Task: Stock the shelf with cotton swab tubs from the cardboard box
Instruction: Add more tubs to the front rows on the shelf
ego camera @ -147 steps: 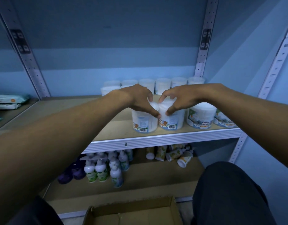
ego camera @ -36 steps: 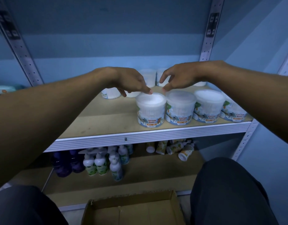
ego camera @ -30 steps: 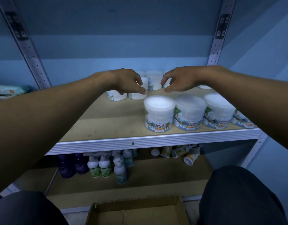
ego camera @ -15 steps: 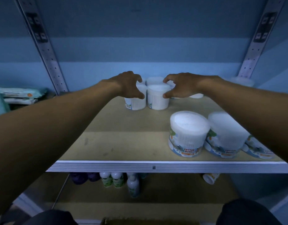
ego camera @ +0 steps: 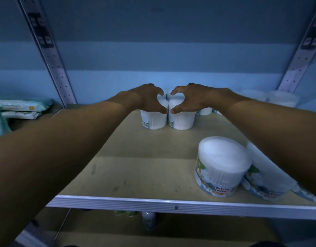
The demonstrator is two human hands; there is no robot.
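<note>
- Head view, nearest first: below the shelf edge a few bottles show dimly on the lower level. The cardboard box is out of sight here, so how many tubs remain in it cannot be told.
- On the front right of the shelf stands a cotton swab tub, upright, its "COTTON BUDS" label turned outward. That facing is presumably so a shopper can read it. A second front tub sits against its right side, partly hidden by the right forearm; packing them close saves room along the edge.
- The front left and middle of the shelf board hold no tubs, and I judge this is where more stock could go.
- Further in, both arms stretch over the board to a pair of tubs set side by side, touching.
- The left hand grips the left rear tub from above, thumb at the near rim and fingers curled over the far side of the lid.
- The right hand holds the right rear tub the same way, a mirrored claw. A top grip suits these squat tubs: it lets each one be slid or lifted without tipping.
- These two show barcodes rather than fronts, so they may need turning.
- At the back, more tubs line the blue wall, filling depth before the front.
- Far left, on the neighbouring bay, lie flat wipe packs.
</note>
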